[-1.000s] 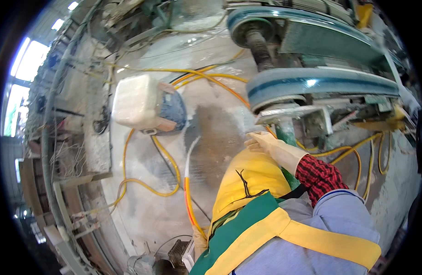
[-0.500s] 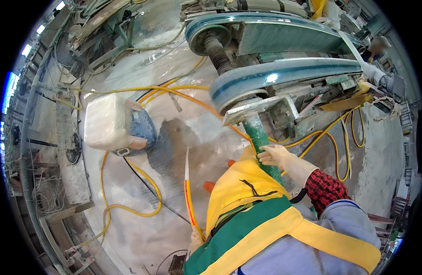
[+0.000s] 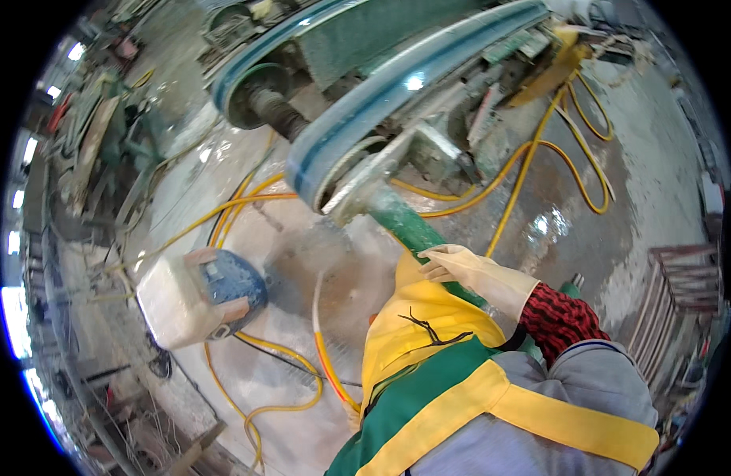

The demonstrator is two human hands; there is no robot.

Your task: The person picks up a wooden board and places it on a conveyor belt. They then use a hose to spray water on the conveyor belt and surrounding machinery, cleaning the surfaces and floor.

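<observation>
My right hand (image 3: 464, 268), in a pale rubber glove below a red and black checked cuff, lies across a green bar (image 3: 405, 220). Its fingers bend over the bar toward the far-left edge. Down at the left of my yellow apron (image 3: 429, 309), my left hand (image 3: 351, 416) shows only in part. It closes around a yellow hose (image 3: 330, 366) with a red stripe. From the hose's end a pale streak that looks like water points at the wet floor (image 3: 302, 266). The green bar runs up to a machine with two blue belts (image 3: 341, 127).
Left of the hose stands a blue container (image 3: 237, 285) with a whitish block-shaped part (image 3: 173, 301). Yellow hoses (image 3: 532, 170) loop over the floor on both sides. A slatted metal rack (image 3: 683, 278) stands at right, and scrap pieces (image 3: 103, 143) are piled at far left.
The view has turned, so the belt machine sits further left and tilts more. The rack at right has come into view. My right hand stays on the bar and my left on the hose.
</observation>
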